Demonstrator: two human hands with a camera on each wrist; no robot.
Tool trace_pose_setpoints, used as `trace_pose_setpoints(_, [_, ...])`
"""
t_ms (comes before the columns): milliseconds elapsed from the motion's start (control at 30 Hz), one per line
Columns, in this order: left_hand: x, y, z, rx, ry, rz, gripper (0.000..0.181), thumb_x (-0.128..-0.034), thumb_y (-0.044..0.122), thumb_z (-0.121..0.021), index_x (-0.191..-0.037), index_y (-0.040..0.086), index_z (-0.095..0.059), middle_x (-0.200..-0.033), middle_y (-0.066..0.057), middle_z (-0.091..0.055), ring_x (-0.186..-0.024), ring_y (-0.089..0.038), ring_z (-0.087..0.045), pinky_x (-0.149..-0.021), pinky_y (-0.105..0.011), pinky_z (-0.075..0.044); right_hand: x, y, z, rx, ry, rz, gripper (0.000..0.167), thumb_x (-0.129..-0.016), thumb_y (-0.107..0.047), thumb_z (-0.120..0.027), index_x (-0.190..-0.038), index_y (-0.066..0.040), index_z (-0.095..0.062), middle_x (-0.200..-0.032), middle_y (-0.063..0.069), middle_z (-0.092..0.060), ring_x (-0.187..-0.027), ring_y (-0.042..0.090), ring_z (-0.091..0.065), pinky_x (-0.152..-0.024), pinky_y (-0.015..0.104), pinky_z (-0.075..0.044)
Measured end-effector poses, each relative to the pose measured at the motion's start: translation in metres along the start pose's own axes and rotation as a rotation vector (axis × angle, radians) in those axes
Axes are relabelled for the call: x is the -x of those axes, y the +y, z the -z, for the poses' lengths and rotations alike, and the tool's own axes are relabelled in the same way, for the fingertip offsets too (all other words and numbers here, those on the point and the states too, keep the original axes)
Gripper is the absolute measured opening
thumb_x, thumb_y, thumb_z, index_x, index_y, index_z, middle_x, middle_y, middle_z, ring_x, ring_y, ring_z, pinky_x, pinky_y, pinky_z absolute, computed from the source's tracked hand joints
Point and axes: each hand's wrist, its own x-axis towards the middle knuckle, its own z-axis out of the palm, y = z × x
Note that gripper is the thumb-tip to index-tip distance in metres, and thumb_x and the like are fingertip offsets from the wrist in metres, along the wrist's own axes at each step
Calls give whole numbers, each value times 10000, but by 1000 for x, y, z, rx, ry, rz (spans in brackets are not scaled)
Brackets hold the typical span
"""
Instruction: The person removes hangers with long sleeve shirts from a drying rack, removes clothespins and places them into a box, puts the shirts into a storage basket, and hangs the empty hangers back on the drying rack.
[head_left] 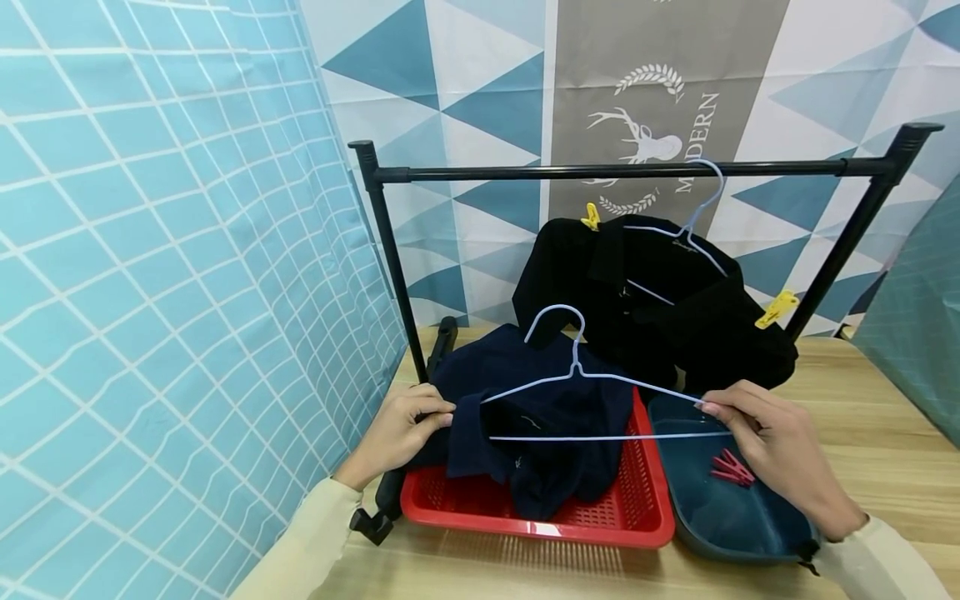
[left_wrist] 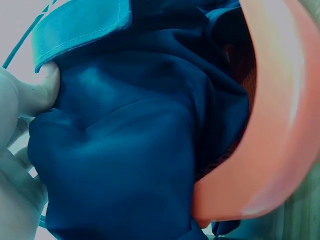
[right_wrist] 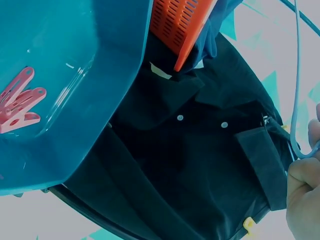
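My left hand (head_left: 405,427) pinches the collar edge of a navy shirt (head_left: 540,358), which lies bunched over a red basket (head_left: 540,529). The left wrist view shows the thumb pressed on the shirt's cloth (left_wrist: 125,150) beneath the collar flap. A light blue wire hanger (head_left: 576,373) stands above the basket, hook up, its left end inside the shirt's collar. Its right end is pinched between thumb and fingers of my right hand (head_left: 776,442). In the right wrist view that hand (right_wrist: 305,185) sits at the frame's edge on the hanger's bent corner (right_wrist: 296,142).
A black shirt (head_left: 645,292) hangs on another hanger from a black rail (head_left: 540,172), with a yellow clip (head_left: 591,217) on each shoulder. Right of the basket, a dark blue tub (head_left: 742,525) holds red clothespins (head_left: 732,468). A tiled-pattern sheet (head_left: 150,250) rises on the left.
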Motion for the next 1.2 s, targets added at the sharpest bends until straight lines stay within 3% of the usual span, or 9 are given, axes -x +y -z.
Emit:
trace_pose_setpoints(100, [2,0,0,-6,-3,21,178,-858,-57,-787,-970,79,-813,-865,55,-694,-769,-72,-638,-671,-152,-480,1,2,1,7,2,-7,437,-721,213,-801,-1002,-121,-777,-934,-86,-673,-754,-43,-473,-660,125,-389])
trace_pose_setpoints(300, [5,-2,0,8,-13,34,184,-852,-64,-790,-967,77,-814,-862,49,-704,-770,-74,-654,-675,-171,-504,5,6,6,16,-17,-34,107,-963,-28,-708,-1007,-101,-771,-928,-19,-686,-758,-36,-470,-674,126,-389])
trace_pose_setpoints(633, [8,-2,0,-9,-33,87,158,-859,-36,-797,-950,92,-817,-859,66,-716,-758,-58,-647,-658,-210,-516,8,9,12,63,-8,-63,157,-912,47,-740,-1003,-78,-769,-908,-33,-668,-748,-44,-434,-654,130,-372])
trace_pose_setpoints(833, [10,-1,0,-10,-49,124,157,-870,-17,-795,-946,119,-820,-854,92,-705,-723,-46,-610,-629,-226,-499,8,12,14,95,6,-85,360,-743,201,-796,-981,-67,-770,-888,-76,-638,-720,-44,-407,-616,145,-352])
trace_pose_setpoints(1200, [15,-3,0,-41,-84,162,136,-874,27,-807,-942,144,-821,-853,122,-696,-744,-34,-608,-642,-241,-502,15,20,22,114,14,-166,308,-801,162,-780,-1019,-55,-771,-892,11,-678,-716,-22,-434,-608,122,-372])
